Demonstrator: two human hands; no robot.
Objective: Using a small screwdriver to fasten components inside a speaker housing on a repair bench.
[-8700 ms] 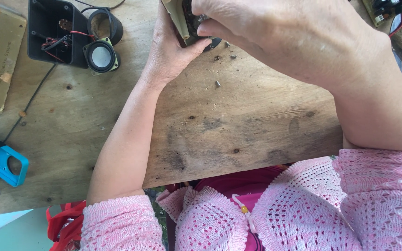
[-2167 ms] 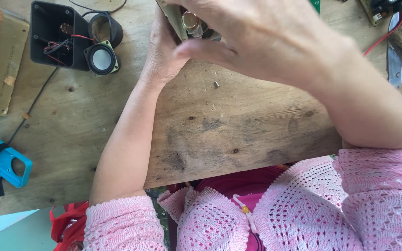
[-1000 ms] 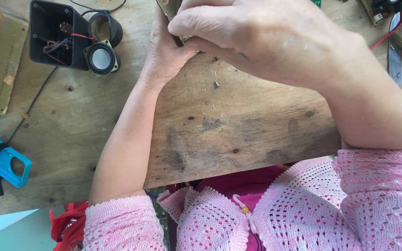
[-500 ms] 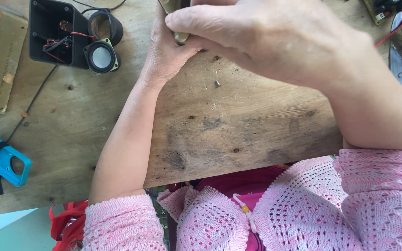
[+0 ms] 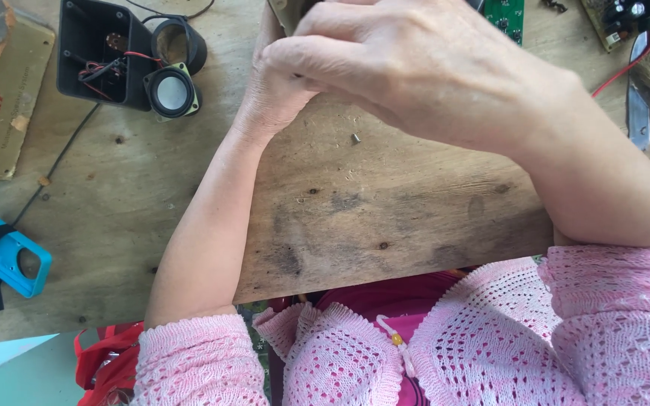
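Both hands bunched together over a small part at the far edge of the wooden board

The right hand (image 5: pixel 430 83) lies curled on top of the left hand (image 5: pixel 276 94), both clenched around a small tan part (image 5: pixel 289 10) that pokes out just above the knuckles; how it is held is hidden. A tiny screw (image 5: pixel 356 138) sits on the board (image 5: pixel 385 218) just below the grip, and a small speaker (image 5: pixel 171 92) lies off to the left
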